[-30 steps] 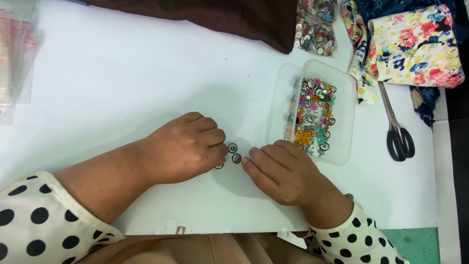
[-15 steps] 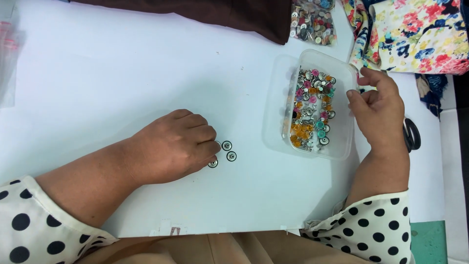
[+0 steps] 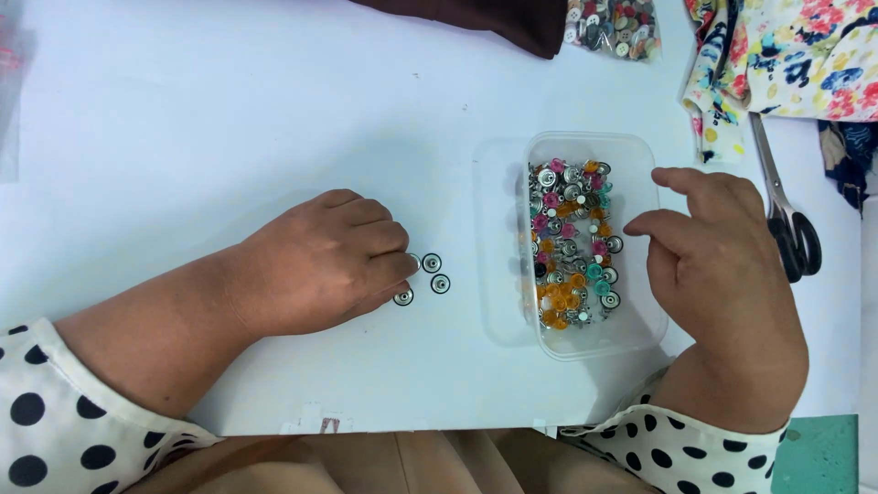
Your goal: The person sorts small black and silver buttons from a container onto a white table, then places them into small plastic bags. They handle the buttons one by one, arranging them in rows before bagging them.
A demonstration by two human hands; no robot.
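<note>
The left hand (image 3: 315, 267) lies curled on the white table (image 3: 183, 119), fingertips touching a cluster of metal snap buttons (image 3: 426, 274) at its 3 o'clock, keeping them together. The right hand (image 3: 718, 265) hovers half-open, gripping nothing, over the clear plastic container (image 3: 640, 334) of coloured snaps, scissors (image 3: 786, 220) at its 2 o'clock.

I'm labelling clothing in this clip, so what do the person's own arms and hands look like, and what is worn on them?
Both hands are bare: no gloves, rings or watch show on the left hand or the right hand. The forearms are bare too. Each arm ends in a cream-white sleeve with large black polka dots, the left sleeve at the lower left corner, the right sleeve along the bottom edge.
</note>
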